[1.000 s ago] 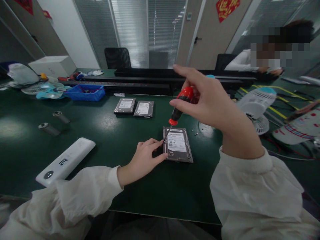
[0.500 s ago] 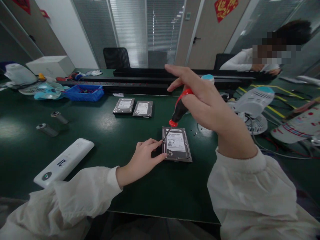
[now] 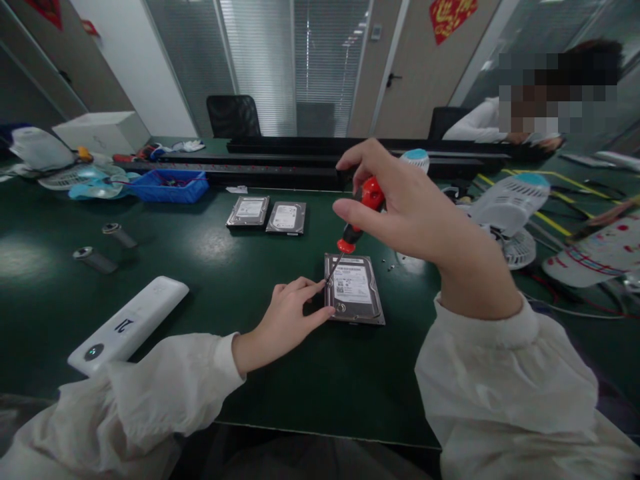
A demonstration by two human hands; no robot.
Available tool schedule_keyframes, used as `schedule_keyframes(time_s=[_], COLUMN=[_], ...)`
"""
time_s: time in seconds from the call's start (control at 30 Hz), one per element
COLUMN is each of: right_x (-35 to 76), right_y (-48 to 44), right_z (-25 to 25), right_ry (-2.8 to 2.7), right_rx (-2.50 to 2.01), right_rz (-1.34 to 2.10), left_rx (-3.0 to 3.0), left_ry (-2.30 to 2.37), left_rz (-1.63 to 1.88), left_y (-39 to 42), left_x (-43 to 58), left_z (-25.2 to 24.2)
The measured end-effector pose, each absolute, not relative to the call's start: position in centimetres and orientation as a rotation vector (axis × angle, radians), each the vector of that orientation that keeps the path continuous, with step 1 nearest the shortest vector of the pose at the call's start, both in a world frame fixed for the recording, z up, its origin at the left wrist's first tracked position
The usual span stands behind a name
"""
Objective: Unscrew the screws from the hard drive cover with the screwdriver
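A hard drive [image 3: 354,293] with a white label lies flat on the green table in front of me. My left hand [image 3: 293,313] is at its left edge, with the thumb on the near corner and the index fingertip beside the screwdriver's tip. The red and black screwdriver [image 3: 353,233] leans over the drive, its shaft reaching down to the left edge. Around the top of its handle is my right hand [image 3: 395,200], loosely curled, with the thumb standing away from the handle. Several tiny screws [image 3: 389,265] lie right of the drive.
Two more hard drives [image 3: 286,217] lie further back. At left are a white power bank [image 3: 129,325], metal cylinders [image 3: 95,260] and a blue tray [image 3: 169,187]. Long black bars [image 3: 280,175] cross behind. Right are a small fan [image 3: 510,207], cables and a person [image 3: 480,121].
My right hand has loosened around the screwdriver handle: the thumb has come off it and the index finger has bent. My left hand, the drive and the screwdriver's tip have stayed put.
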State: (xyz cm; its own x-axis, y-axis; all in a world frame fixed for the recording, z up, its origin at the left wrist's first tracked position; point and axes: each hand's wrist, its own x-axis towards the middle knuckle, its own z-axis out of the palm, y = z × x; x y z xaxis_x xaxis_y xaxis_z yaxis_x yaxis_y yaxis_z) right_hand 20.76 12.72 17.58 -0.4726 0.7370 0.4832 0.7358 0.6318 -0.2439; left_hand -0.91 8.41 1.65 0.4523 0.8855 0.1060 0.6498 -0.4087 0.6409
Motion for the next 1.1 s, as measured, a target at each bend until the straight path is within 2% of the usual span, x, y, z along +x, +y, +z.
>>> schedule_keyframes(time_s=[0.17, 0.43, 0.67, 0.9, 1.1], right_x=[21.4, 20.8, 20.0, 21.1, 20.6], right_y=[12.7, 12.7, 12.6, 12.4, 12.4], right_z=[17.5, 17.7, 17.5, 17.9, 17.8], right_ry=[-2.259, -2.363, -2.295, -2.368, -2.307], right_rx=[-1.269, -1.059, -1.220, -1.155, -1.235], right_rz=[-0.103, 0.093, -0.134, 0.031, -0.067], left_rx=[2.182, 2.178, 2.191, 2.190, 2.218], left_ry=[1.277, 1.290, 1.282, 1.267, 1.274], left_rz=[0.603, 0.580, 0.611, 0.613, 0.647], left_y=[8.4, 8.3, 8.5, 8.5, 8.6], left_x=[-1.0, -1.0, -0.8, -1.0, -1.0], left_z=[1.7, 1.9, 1.7, 1.5, 1.2])
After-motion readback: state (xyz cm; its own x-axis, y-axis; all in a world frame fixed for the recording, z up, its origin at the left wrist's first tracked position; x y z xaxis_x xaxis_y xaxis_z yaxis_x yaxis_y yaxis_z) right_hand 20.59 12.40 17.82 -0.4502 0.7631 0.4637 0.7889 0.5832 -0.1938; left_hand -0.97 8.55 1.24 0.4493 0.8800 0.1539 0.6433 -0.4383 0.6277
